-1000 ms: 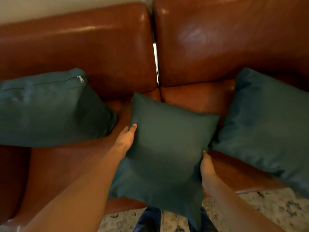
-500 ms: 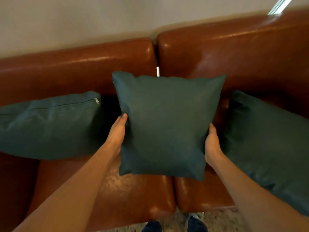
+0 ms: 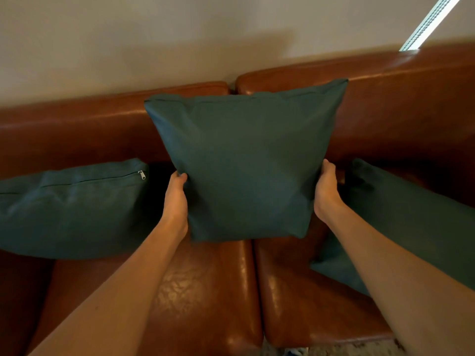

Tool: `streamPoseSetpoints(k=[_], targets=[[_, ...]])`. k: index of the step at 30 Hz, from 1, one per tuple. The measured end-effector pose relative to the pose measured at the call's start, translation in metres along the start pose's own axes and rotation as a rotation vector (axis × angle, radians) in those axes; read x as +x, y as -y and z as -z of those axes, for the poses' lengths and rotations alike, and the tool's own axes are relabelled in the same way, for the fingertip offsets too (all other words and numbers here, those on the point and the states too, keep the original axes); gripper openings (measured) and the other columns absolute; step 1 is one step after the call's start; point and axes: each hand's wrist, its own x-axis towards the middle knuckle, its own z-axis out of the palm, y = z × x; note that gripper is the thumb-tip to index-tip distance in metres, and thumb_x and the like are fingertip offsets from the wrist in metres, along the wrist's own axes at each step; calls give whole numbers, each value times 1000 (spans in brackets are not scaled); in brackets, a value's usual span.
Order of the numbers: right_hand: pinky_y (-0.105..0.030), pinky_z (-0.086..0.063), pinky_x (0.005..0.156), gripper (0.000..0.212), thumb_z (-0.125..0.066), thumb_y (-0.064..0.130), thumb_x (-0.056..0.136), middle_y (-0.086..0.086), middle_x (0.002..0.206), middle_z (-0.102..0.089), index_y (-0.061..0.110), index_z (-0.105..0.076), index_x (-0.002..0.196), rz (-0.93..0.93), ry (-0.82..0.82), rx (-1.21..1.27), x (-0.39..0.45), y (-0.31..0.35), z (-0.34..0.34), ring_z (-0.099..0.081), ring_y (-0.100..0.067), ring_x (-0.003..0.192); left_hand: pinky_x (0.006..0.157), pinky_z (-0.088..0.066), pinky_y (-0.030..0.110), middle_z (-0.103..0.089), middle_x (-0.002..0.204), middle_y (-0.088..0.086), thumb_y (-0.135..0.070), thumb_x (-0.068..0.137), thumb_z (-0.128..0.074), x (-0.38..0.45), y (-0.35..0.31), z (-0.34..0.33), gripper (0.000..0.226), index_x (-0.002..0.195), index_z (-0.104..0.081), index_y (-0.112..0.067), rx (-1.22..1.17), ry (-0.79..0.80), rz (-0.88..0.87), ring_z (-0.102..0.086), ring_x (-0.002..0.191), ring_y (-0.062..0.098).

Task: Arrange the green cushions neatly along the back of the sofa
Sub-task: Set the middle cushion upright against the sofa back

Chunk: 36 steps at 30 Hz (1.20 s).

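Observation:
A dark green middle cushion (image 3: 244,160) stands upright against the brown leather sofa back (image 3: 77,134), over the gap between the two back sections. My left hand (image 3: 176,199) grips its lower left edge and my right hand (image 3: 326,191) grips its lower right edge. A second green cushion (image 3: 69,209), with a zipper along its top, lies low on the left seat. A third green cushion (image 3: 411,219) leans on the right, partly hidden by my right forearm.
The sofa seat (image 3: 205,291) has two leather pads with a seam in the middle. A beige wall (image 3: 180,34) rises behind the sofa, with a white strip (image 3: 426,21) at the top right. A bit of patterned floor shows at the bottom edge.
Both hands have lifted the middle cushion from the seat front up and back against the sofa back. The view has tilted upward, showing more wall.

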Motion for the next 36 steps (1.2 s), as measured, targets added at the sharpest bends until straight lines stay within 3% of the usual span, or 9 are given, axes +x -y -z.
streamPoseSetpoints(k=[3,6,11,14,20,24,28,32,36], targets=[[-36,-45,82,46,-22,41,101,3,103,-65,22,-63,112,5,-1,-73,10,-7,-4,-59,-14,92,78,-43,25,-63,110,-15,-24,99,-36,9,9,6,37,132,-53,-30,19,-35,17,-57,105,5],[-40,-42,89,43,-23,36,102,4,106,-61,22,-55,127,-32,-15,-138,17,-20,-7,-57,-16,95,95,-35,29,-53,134,-12,-26,99,-38,18,25,12,44,142,-43,-35,98,-48,64,-45,128,12],[-48,-41,103,37,-24,32,99,2,118,-56,31,-53,122,-60,-1,-156,27,-23,-8,-54,-23,111,112,-31,46,-47,143,-10,-24,97,-38,22,36,9,46,141,-42,-39,87,-62,151,-41,131,15],[-52,-40,106,31,-26,31,98,6,110,-60,32,-56,105,-28,-9,-134,29,-20,-5,-54,-24,116,110,-37,49,-55,137,-7,-22,95,-40,21,35,8,44,135,-49,-38,19,-52,128,-49,126,17],[-40,-45,84,29,-27,21,97,-2,123,-60,25,-55,101,59,18,41,31,-29,-2,-53,-27,122,109,-40,43,-64,119,-12,-13,91,-39,18,42,7,42,108,-62,-43,-48,-90,22,-54,118,12],[-44,-46,95,30,-27,19,98,0,121,-60,28,-55,101,72,23,-6,41,-35,-1,-54,-25,120,104,-43,38,-64,111,-17,-12,90,-39,24,51,4,44,118,-57,-41,1,-141,23,-56,115,10],[-47,-45,98,28,-30,20,97,-1,121,-60,27,-56,99,60,24,3,46,-32,1,-53,-27,122,107,-41,41,-61,123,-14,-14,88,-38,27,55,4,50,130,-53,-38,25,-141,33,-53,118,11],[-48,-44,104,32,-31,23,98,2,124,-59,27,-55,120,81,37,-115,47,-35,4,-54,-22,120,108,-38,37,-57,132,-13,-25,93,-40,25,56,8,43,132,-49,-40,137,-140,-7,-50,125,11],[-41,-43,104,42,-34,29,102,1,138,-52,29,-39,144,103,-44,-254,43,-39,1,-51,-20,122,116,-31,44,-41,151,1,-47,89,-39,23,72,5,59,147,-33,-35,323,-240,-72,-40,138,21]])
